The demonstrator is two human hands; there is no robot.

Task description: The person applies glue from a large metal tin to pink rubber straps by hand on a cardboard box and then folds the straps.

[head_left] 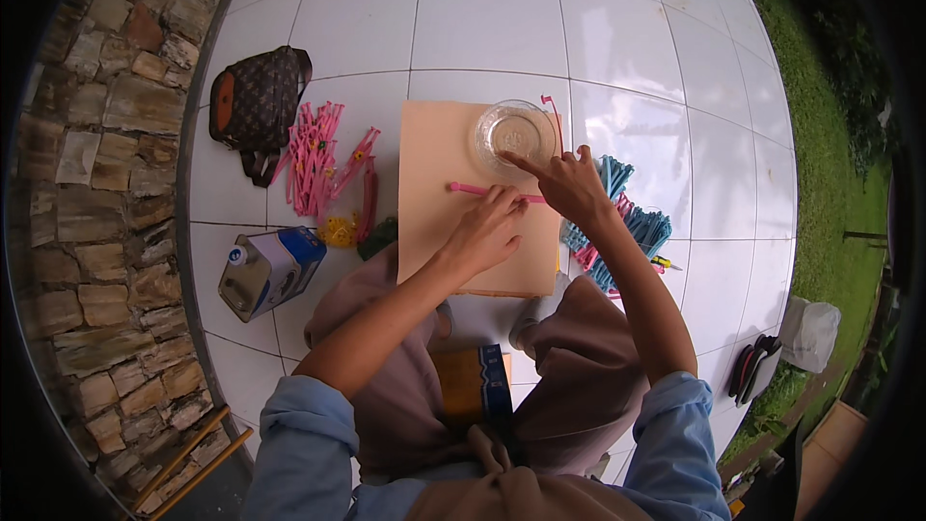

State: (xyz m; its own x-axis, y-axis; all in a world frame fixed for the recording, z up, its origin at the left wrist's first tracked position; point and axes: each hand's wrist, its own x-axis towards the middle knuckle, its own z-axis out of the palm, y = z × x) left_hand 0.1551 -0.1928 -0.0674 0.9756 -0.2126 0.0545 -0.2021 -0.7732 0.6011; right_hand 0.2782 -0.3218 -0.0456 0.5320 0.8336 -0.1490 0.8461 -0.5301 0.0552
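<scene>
My left hand point(485, 229) presses down on a thin pink stick point(470, 189) that lies across a tan board point(434, 159) on the tiled floor. My right hand point(569, 183) pinches the right end of the same stick, its index finger stretched toward a clear glass bowl point(514, 132) at the board's far edge. A second pink stick point(554, 121) leans at the bowl's right side.
A heap of pink sticks point(313, 159) lies left of the board, a heap of blue and pink ones point(627, 222) right of it. A dark patterned bag point(258, 101) and a blue carton point(270, 270) sit at left by a stone wall point(92, 183). Grass point(830, 135) borders the tiles at right.
</scene>
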